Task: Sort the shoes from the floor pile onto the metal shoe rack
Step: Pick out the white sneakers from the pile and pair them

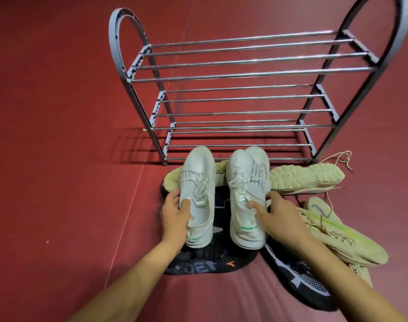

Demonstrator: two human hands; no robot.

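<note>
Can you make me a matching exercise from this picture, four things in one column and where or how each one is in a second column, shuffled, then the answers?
Column one:
1. left white sneaker
2. right white sneaker
3. beige sneaker
4. metal shoe rack

Column two:
A. lying on its side with the sole showing, right of the white pair
B. gripped by the right hand
C. standing behind the pile, no shoes on it
D. gripped by the left hand

Pairs: 1-D, 2-B, 3-A, 4-C
</note>
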